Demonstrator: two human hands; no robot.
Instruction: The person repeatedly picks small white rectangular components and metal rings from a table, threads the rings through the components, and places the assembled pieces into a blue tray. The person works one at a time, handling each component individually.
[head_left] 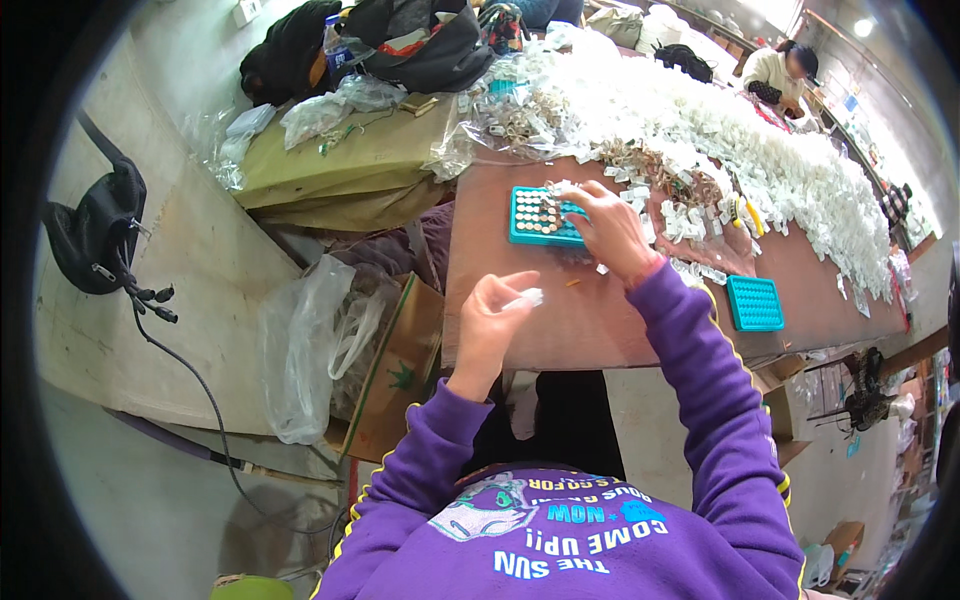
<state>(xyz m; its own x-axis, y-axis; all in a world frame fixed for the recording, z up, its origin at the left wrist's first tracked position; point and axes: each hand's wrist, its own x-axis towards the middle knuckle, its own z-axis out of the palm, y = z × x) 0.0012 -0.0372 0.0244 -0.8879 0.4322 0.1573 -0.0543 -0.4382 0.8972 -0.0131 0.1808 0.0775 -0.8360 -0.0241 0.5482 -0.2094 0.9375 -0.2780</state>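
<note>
Left hand: left hand [487,325] pinches a small white packet [531,297] over the bench's [560,330] near edge.
Right hand: right hand [612,232], fingers curled down, presses on the teal tray [527,232] near the left edge.
Handling: packet looks light, soft, crinkly; hold it by its end. Tray seems stiff.

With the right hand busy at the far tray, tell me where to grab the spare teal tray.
Grip the spare tray by its two long edges, coming from above on the near side. It lies flat by the table edge, apart from the white pile, with its rim bare; the right hand is nearest.
</note>
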